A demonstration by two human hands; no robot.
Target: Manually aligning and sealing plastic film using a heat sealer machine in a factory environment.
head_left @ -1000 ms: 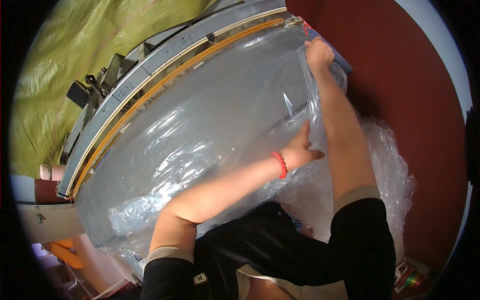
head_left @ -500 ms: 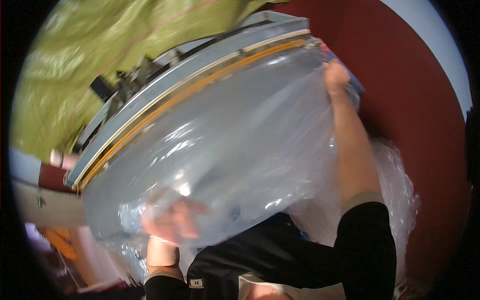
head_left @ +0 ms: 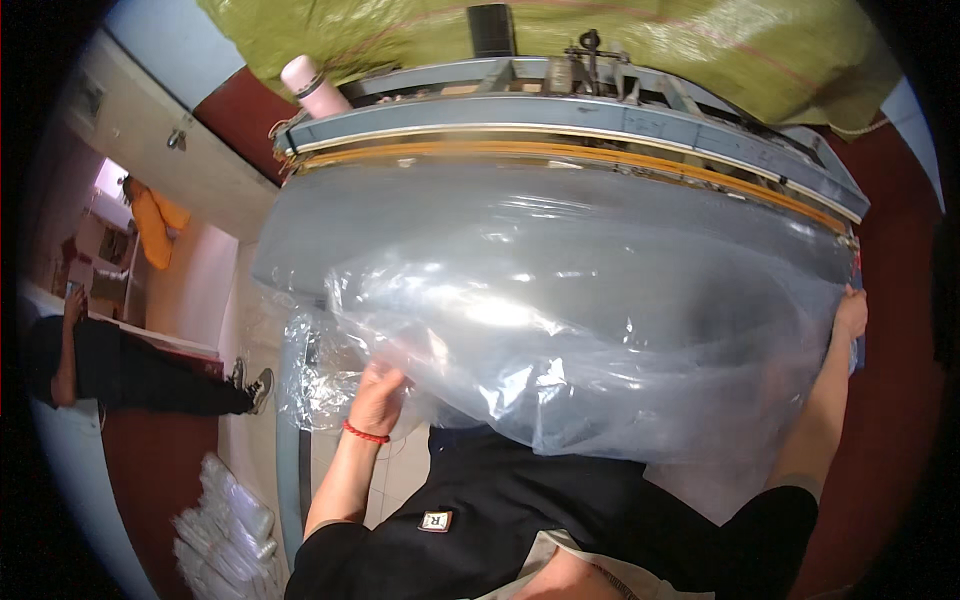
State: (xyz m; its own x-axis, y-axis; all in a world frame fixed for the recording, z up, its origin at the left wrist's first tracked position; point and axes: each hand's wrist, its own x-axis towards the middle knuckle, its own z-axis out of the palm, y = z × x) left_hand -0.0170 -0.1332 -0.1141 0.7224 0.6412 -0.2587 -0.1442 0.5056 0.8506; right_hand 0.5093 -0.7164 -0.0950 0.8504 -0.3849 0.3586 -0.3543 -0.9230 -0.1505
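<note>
Left hand and right hand grip clear film near a metal frame and pink bottle.

A red bracelet goes with the black shirt (beige-collared).

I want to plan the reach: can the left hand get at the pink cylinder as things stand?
Probably not directly: the left hand touches the plastic film, which lies, with the grey metal frame, between that hand and the pink cylinder.

Workshop: metal-framed machine, plastic film
</note>
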